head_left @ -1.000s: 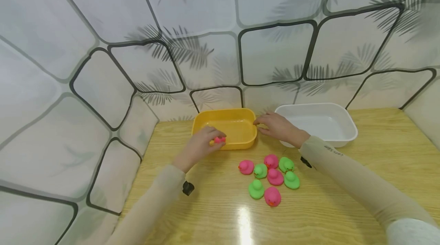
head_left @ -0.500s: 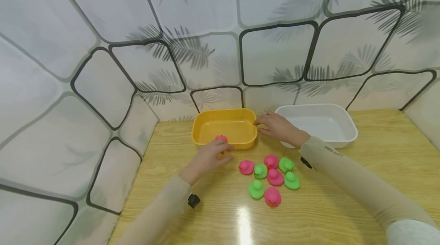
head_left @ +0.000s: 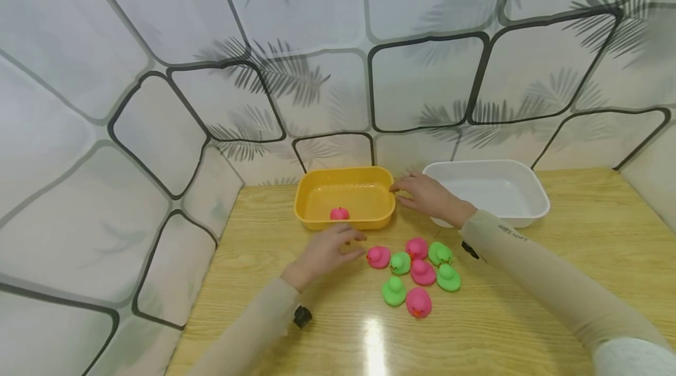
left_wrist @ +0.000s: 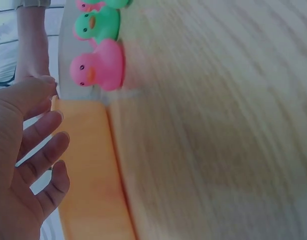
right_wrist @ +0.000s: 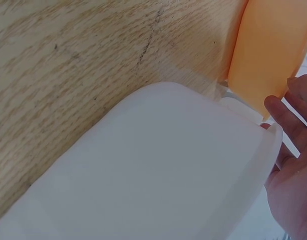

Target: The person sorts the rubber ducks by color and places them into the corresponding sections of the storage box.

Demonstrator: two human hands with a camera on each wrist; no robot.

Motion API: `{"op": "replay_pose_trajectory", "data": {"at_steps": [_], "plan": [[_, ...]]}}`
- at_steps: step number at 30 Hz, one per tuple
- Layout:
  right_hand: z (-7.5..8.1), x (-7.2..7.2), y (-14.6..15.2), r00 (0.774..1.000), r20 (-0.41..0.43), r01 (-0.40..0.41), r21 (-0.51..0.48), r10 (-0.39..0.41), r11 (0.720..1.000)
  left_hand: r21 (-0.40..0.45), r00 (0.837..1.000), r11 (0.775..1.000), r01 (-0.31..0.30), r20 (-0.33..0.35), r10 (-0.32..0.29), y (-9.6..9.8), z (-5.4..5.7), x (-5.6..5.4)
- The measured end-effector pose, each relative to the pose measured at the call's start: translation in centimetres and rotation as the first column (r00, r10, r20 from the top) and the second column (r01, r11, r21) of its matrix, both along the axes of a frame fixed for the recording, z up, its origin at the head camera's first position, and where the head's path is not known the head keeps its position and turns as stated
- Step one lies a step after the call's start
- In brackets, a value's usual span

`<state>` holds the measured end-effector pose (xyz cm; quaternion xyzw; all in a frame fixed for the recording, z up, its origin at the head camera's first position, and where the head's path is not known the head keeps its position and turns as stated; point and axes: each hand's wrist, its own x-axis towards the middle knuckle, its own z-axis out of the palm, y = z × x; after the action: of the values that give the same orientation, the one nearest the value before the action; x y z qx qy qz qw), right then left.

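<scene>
My left hand point(head_left: 324, 251) is just in front of the yellow tub point(head_left: 303, 220), its fingers relaxed and spread, holding nothing. Its fingertips point at a pink rubber duck point(head_left: 378, 257), a small gap away; in the left wrist view that pink duck point(left_wrist: 106, 67) lies beyond the fingers. Inside the tub, by the front wall, sits another pink duck point(head_left: 340, 214). My right hand point(head_left: 430, 195) reaches between the two tubs, its fingertips touching the yellow tub's right rim. In the right wrist view the white tub's rim partly hides its lower fingers.
The white tub point(head_left: 538, 206) stands on the right, under my right wrist. Several pink and green rubber ducks, among them a green duck point(head_left: 394, 291) and a pink duck point(head_left: 419, 302), lie clustered on the wooden table point(head_left: 475, 329). Patterned walls point(head_left: 422, 83) rise behind and left.
My left hand has let go of a pink duck inside the yellow tub, then drawn back and right toward the clustered ducks. The right hand has stayed at the rim.
</scene>
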<state>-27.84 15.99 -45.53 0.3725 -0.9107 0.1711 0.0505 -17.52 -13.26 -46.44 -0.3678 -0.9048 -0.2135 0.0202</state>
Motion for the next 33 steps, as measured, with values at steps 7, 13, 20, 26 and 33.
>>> {"op": "replay_pose_trajectory", "data": {"at_steps": [7, 13, 20, 26, 33], "plan": [[-0.1, 0.0, 0.1, 1.000, -0.010, -0.002, -0.004, 0.002, 1.000, -0.003, 1.000, 1.000, 0.013, 0.009, -0.013, 0.5, -0.9, 0.1], [0.1, 0.0, 0.0, 1.000, 0.006, 0.003, -0.010, -0.003, 1.000, -0.015, 1.000, 1.000, 0.009, 0.025, -0.009, 0.9, -1.6, 0.0], [0.0, 0.0, 0.0, 1.000, 0.018, 0.014, -0.013, -0.014, 1.000, -0.041, 0.999, 0.999, 0.008, 0.043, -0.007, 1.3, -2.3, 0.0], [0.0, -0.2, 0.1, 0.999, 0.032, 0.016, -0.016, -0.016, 1.000, -0.055, 0.998, 0.998, 0.010, 0.055, -0.007, 1.7, -2.6, -0.1], [-0.2, -0.2, 0.1, 0.999, 0.035, 0.016, -0.025, -0.016, 1.000, -0.077, 0.997, 0.997, -0.002, 0.073, 0.008, 2.1, -2.8, 0.1]]}}
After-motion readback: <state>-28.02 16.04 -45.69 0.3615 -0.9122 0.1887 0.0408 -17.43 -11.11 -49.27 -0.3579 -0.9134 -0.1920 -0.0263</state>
